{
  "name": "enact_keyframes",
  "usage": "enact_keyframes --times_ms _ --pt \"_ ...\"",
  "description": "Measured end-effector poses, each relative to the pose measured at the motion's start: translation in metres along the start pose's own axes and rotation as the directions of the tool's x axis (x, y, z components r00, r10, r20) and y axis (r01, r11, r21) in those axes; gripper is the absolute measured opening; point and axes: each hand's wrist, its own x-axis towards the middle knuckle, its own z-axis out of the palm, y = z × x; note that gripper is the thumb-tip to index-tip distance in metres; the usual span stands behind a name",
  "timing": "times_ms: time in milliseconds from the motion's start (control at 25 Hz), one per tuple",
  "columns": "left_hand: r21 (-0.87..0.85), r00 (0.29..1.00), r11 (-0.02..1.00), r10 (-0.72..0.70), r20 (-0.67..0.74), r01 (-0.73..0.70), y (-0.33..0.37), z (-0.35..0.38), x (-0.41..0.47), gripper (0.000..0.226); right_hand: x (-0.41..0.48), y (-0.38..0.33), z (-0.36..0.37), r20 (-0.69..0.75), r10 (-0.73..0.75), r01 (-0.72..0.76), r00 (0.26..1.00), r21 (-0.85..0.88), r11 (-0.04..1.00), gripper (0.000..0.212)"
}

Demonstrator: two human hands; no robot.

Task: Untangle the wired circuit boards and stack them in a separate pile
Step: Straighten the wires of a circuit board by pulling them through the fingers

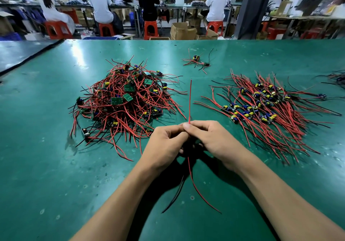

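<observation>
Green matting covers the table (56, 184), and on it, left of the hands, lies the tangled heap (121, 102) of small circuit boards, their red and black leads knotted over one another and spilling toward the near edge. To the right lies the sorted pile (265, 106), its boards in a loose band with the wires fanned roughly the same way. A small cluster (196, 61) of wired boards sits apart at the far middle, and another bunch (336, 78) shows at the right edge, cut off by the frame. Beyond the table, people sit with their backs turned on red stools (151, 29) at long benches, with cardboard boxes (183, 31) on the floor. Both hands meet above the bare strip between the two piles, touching neither. The left hand (164, 143) and the right hand (211, 138) have their fingers curled inward, tips together, pinching a red wire (190, 100) that stands straight up from them. Below the palms a second red lead (190, 175) and black leads (175, 194) trail toward the near edge. The board they belong to is hidden between the hands; only a dark patch shows.
</observation>
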Motion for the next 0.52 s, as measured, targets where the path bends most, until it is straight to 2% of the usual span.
enact_keyframes --times_ms 120,320,520 --pt "0.022 1.000 1.000 -0.004 -0.006 0.004 -0.0028 -0.0005 0.0013 0.021 0.0002 -0.0006 0.0010 -0.056 -0.018 0.015 0.998 -0.057 0.998 0.028" --pt "-0.107 0.996 0.990 -0.089 0.011 0.089 -0.0014 -0.0008 0.0011 0.022 0.0004 -0.0002 0.0009 -0.145 0.008 0.014 0.989 0.147 0.989 0.016" --pt "-0.190 0.990 0.972 -0.136 0.027 0.139 -0.0009 -0.0019 0.0021 0.017 0.0062 0.0033 -0.0006 -0.178 0.017 0.027 0.984 0.242 0.970 0.013"
